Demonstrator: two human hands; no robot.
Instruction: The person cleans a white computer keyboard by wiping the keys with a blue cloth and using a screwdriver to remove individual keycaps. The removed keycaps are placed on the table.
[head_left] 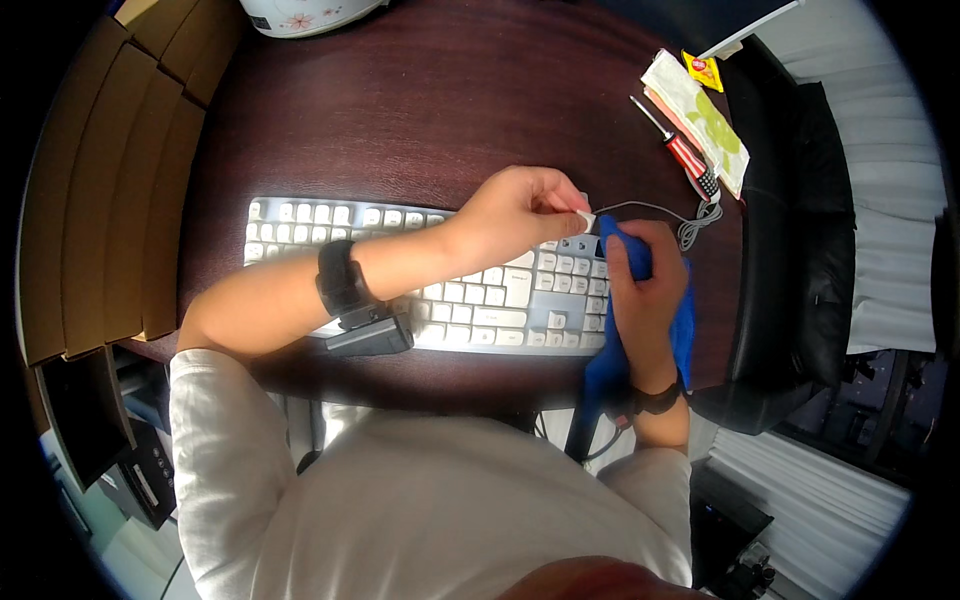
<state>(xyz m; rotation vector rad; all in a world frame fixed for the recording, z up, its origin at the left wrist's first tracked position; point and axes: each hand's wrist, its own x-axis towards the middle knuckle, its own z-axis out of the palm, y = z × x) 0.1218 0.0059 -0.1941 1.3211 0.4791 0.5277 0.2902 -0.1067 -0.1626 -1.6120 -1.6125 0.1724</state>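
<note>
Item: white keyboard (430, 270) with pale grey-blue keys at its right end, lying lengthwise across a dark brown wooden desk (420, 110), near the desk's front edge. Left hand (520, 210): reaches across the keyboard toward its upper right corner, fingers bunched together, thumb and fingertips pinched on a small white piece (583, 218), apparently a keycap, though it is too small to tell for certain; the forearm lies over the middle of the keyboard and carries a black wrist strap with a dark box-shaped device (360, 315). Right hand (645, 290): closed around a blue cloth (615, 330), which it presses against the right end of the keyboard; the cloth's upper tip stands just beside the small white piece, and its lower part hangs down past the desk edge beside the wrist, which bears a dark band. A thin grey cable (665, 215) runs from the keyboard's upper right corner to a small coil near the desk's right edge. Beyond the coil: a red-handled screwdriver (680, 150), lying diagonally, just beside a flat packet (700, 115) printed in white and green, with a small yellow sachet (704, 70) at its far end. At the desk's far edge: part of a white rounded appliance (305, 15) with a floral mark. Left of the desk: brown cardboard panels (110, 190). Right of it: a black chair (800, 250).
</note>
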